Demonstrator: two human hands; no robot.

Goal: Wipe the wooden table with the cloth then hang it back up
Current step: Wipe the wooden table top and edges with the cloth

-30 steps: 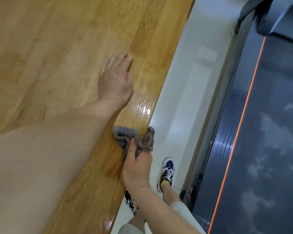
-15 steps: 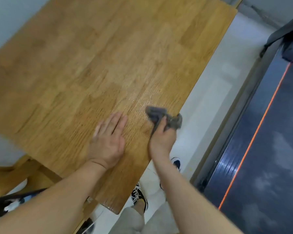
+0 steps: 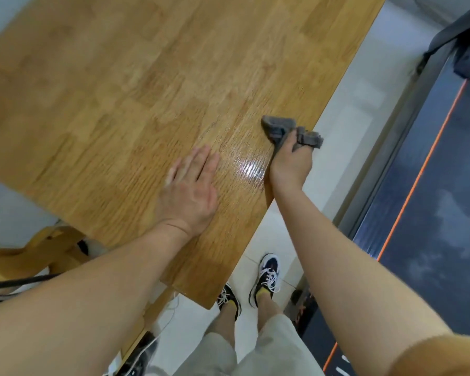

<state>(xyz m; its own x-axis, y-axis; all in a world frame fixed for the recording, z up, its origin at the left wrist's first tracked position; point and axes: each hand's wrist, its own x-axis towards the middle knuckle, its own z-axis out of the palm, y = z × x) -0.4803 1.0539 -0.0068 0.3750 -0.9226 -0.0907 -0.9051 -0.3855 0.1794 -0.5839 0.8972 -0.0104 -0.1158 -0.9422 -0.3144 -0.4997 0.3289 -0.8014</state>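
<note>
**Gripped at the right edge**

The left hand (image 3: 190, 194) lies flat on the wooden table (image 3: 120, 90), fingers straight and together. At its 2 o'clock, the right hand (image 3: 289, 164) grips the grey cloth (image 3: 278, 126), fingers curled round it, at the table's right edge; one end hangs past it.

The crumpled grey cloth (image 3: 278, 126) sticks out past the fingers of the right hand (image 3: 291, 165), partly overhanging the edge of the wooden table (image 3: 120, 90). The table's glossy top lies under the left hand (image 3: 189, 194).
</note>
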